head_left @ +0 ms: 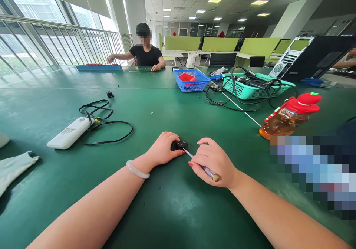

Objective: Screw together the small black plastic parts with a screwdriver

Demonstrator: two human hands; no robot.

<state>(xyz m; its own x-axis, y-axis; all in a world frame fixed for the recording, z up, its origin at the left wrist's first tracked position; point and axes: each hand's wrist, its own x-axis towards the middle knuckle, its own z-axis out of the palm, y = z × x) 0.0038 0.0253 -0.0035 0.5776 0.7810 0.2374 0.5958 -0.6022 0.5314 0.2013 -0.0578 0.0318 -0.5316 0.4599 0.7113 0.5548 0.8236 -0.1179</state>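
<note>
A small black part [182,144] lies on the green table [155,212], near the middle of the head view. My left hand [166,147] is closed on its left side, the thumb in front and the fingers behind. In my right hand [211,161] is a thin screwdriver [206,170] with a clear handle, gripped between thumb and fingers. Its metal shaft slants up and left, and the tip meets the front of the black part or lies very close to it. The exact contact is too small to tell.
A white power bank [69,133] with a black cable lies left. Behind are a blue basket [194,87], a teal basket [250,92] of cables, and a tilted computer case [317,58]. A bottle [289,119] stands right. Across the table sits a person [147,56].
</note>
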